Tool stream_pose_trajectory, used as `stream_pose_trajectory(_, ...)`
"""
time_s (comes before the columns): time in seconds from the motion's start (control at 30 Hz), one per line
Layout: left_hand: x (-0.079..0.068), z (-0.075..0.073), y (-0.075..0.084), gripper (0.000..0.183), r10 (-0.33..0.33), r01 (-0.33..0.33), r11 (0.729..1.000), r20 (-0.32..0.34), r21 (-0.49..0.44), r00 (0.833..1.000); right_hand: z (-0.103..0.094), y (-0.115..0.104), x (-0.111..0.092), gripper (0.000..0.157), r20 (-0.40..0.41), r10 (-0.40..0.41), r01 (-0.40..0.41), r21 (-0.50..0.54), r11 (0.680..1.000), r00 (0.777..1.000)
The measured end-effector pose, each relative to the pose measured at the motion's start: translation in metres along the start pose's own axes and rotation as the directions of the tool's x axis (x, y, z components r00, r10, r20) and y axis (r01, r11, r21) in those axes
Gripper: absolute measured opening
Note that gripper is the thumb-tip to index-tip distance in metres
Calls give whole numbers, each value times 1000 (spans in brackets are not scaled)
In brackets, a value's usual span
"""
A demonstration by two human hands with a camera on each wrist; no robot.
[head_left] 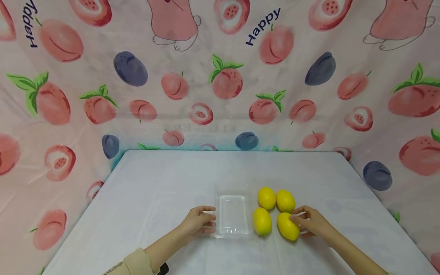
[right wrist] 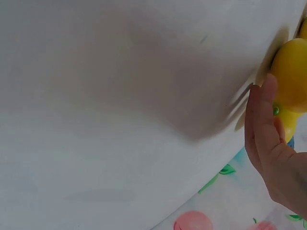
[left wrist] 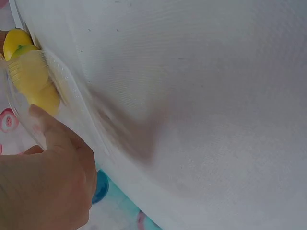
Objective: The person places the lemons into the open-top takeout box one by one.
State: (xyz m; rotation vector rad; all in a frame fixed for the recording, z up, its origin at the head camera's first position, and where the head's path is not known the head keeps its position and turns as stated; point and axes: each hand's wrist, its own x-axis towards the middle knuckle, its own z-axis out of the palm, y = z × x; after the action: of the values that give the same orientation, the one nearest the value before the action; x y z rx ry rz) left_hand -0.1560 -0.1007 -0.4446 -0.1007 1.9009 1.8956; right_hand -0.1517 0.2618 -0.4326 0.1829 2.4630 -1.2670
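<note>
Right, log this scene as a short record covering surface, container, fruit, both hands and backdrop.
Surface: white-covered table
Container: clear plastic box, no lemons inside
Fruit: four yellow lemons, two by two, right of the box
Left hand: at the box's left edge
Right hand: at the near-right lemon
Backdrop: pink cloth printed with fruit

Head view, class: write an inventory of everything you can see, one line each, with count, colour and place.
table: 1, white, lower half
patterned cloth: 1, pink with printed fruit, behind and beside the table
container: 1, clear, on the table
lemons: 4, yellow, right of the container
dark item: 1, black, bottom edge, partly hidden
sleeve: 1 plainly visible, beige, bottom left
left hand: 1, bare, at the container's left edge
right hand: 1, bare, at the near right lemon
</note>
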Motion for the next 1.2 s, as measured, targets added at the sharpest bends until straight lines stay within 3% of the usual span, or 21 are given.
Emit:
stream_pose_trajectory(0.17,1,1,2,43,0,0,1000,3,-21,1000,2,0,1,56,37,1,-2,40,999,999)
stream_pose_trajectory(0.4,0,4,3,43,-11,11,1000,9,-29,1000,0,3,-1,55,150,-33,18,103,994,988)
stream_pose_trajectory(0.97,-1,-4,2,44,-20,21,999,25,-45,999,2,2,-1,58,268,-51,-8,214,977,962)
stream_pose_trajectory(1.2,-2,-3,3,44,-24,25,998,24,-52,999,-4,-5,-2,63,281,-49,-21,241,970,958)
